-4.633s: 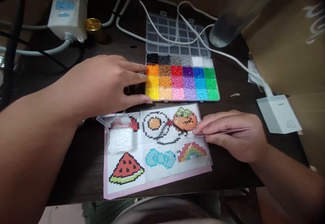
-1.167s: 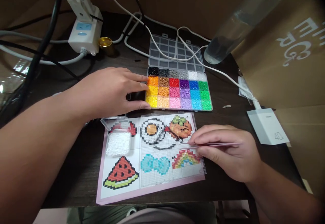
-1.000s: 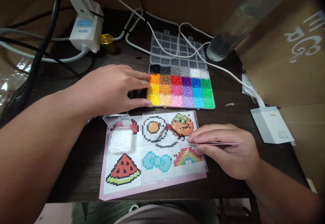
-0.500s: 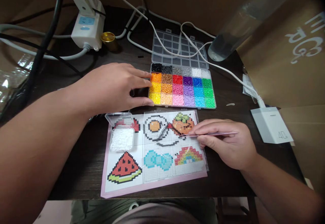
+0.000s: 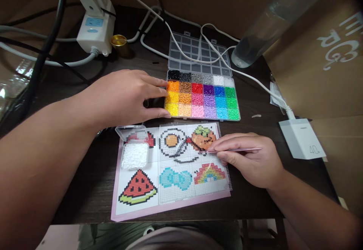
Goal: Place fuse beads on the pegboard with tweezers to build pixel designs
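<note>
My left hand (image 5: 124, 97) lies over the table with its fingers stretched out and apart, the tips touching the left edge of the sorted bead box (image 5: 202, 118). In my right hand (image 5: 249, 155) a pair of thin pink tweezers (image 5: 238, 150) is pinched, tips pointing left over the clear pegboard (image 5: 181, 195). The tips are close to a row of black beads under the orange persimmon-like figure (image 5: 202, 140); whether they hold a bead I cannot tell. The pegboard lies on a pattern sheet (image 5: 127, 208). A small open case of white beads (image 5: 134, 156) stands on the sheet's left part.
A white power strip (image 5: 96, 31) and a gold cup (image 5: 119, 45) stand at the back left. White cables (image 5: 218, 55) cross the bead box's open lid (image 5: 198, 51). A clear bottle (image 5: 249, 50) and a white charger (image 5: 302, 138) are on the right. Cardboard walls (image 5: 320, 87) enclose the table.
The whole view has shifted slightly, so everything sits a little further left. Both hands keep nearly the same pose, and the tweezers remain over the same area of the pegboard.
</note>
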The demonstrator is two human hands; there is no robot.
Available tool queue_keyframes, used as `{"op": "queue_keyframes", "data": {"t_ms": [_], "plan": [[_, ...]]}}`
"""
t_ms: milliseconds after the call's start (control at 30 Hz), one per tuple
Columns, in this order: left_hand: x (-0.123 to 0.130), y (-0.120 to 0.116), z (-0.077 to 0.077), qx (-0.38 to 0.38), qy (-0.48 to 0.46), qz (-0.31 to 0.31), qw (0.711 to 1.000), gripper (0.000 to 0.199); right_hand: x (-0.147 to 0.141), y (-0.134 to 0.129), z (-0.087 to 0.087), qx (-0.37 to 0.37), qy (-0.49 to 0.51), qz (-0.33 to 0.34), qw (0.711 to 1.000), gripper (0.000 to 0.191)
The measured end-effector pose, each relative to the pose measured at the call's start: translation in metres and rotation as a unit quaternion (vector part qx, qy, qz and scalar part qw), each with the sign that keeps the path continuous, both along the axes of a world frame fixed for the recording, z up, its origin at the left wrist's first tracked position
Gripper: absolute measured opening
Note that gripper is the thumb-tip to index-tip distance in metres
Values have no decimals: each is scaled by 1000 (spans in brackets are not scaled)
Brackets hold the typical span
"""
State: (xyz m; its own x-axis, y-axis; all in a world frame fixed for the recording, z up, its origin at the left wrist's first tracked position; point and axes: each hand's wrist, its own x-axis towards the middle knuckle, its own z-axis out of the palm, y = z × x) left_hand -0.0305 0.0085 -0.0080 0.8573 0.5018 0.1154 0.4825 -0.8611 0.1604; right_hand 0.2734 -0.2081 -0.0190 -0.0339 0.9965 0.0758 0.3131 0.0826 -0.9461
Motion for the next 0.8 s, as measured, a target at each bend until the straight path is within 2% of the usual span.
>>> {"op": "queue_keyframes", "data": {"t_ms": [133, 367, 467, 633, 800], "plan": [[-1, 2, -3, 17, 2, -5, 1000, 51, -1, -1, 1, -17, 5, -25, 1000, 9], [4, -4, 2, 38, 48, -5, 998, 55, 3, 1, -9, 11, 71, -161, 984, 5], [4, -6, 5, 23, 66, -1, 998, 55, 0, 5, -8, 1, 52, -169, 984, 4], [3, 0, -1, 34, 41, -8, 999, 52, -1, 6, -9, -9, 33, -170, 985, 8], [2, 2, -5, 21, 19, 2, 1000, 55, 6, 1, -14, 3, 59, -150, 987, 11]]}}
